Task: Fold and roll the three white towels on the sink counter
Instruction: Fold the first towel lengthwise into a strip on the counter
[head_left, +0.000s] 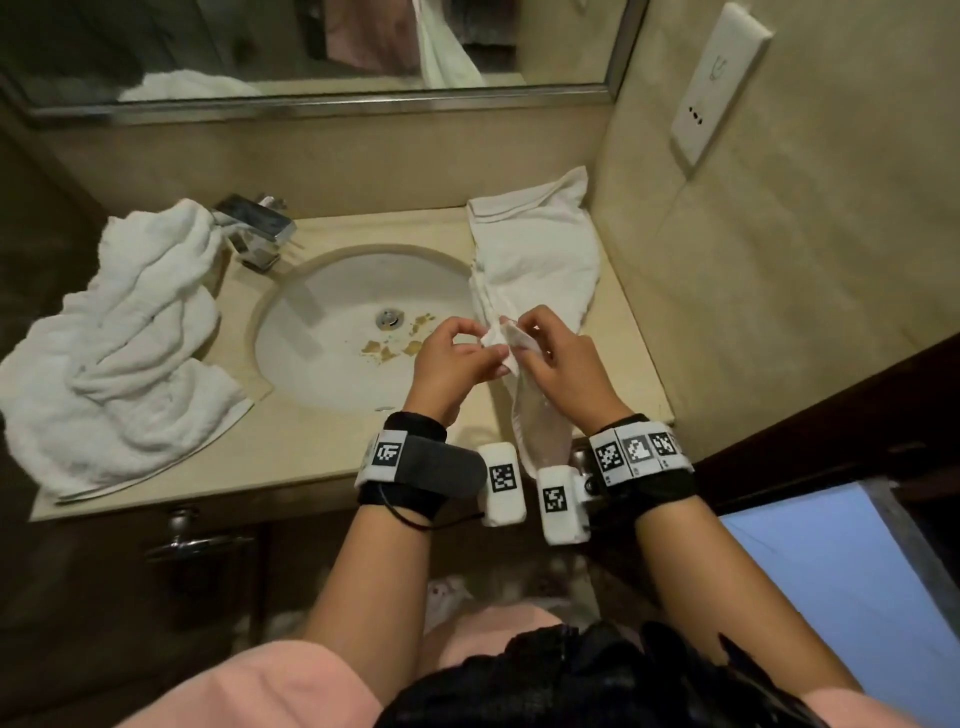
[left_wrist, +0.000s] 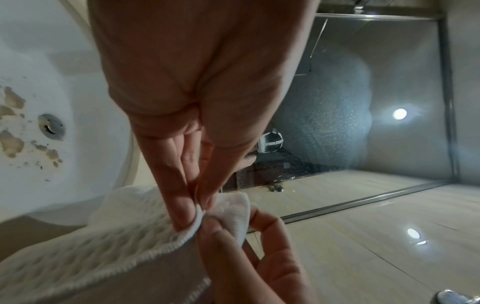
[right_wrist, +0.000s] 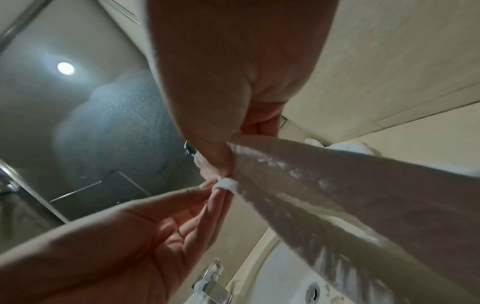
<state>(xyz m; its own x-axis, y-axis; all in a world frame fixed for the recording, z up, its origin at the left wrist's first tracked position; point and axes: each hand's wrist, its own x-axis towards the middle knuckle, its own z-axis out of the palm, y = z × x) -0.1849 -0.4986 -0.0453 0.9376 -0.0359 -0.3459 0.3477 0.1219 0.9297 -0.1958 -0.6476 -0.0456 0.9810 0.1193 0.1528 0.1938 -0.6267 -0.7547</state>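
The white towel (head_left: 535, 260) on the right of the sink counter (head_left: 322, 441) lies with its long axis running from the back wall toward the counter's front edge, its near end lifted over the basin rim. In the head view, the left hand (head_left: 452, 364) and right hand (head_left: 561, 364) meet at that near end, each with thumb and fingertips pinched together on a corner of the cloth. A strip of the towel hangs between the wrists toward the counter edge. A second, crumpled towel (head_left: 130, 353) is heaped on the left of the counter, just beside the faucet (head_left: 257, 228). The sink basin (head_left: 332, 332), stained near the drain (head_left: 389, 318), lies between the two towels.

In the left wrist view, the left fingertips (left_wrist: 187, 207) clamp the hemmed edge of the towel (left_wrist: 103, 236); the right hand (left_wrist: 259, 257) pinches the adjoining corner, touching it.

In the right wrist view, the right thumb and fingers close on the bunched corner, and the towel (right_wrist: 350, 185) stretches taut away to the lower right. The left hand (right_wrist: 145, 236) pinches the same corner from below.
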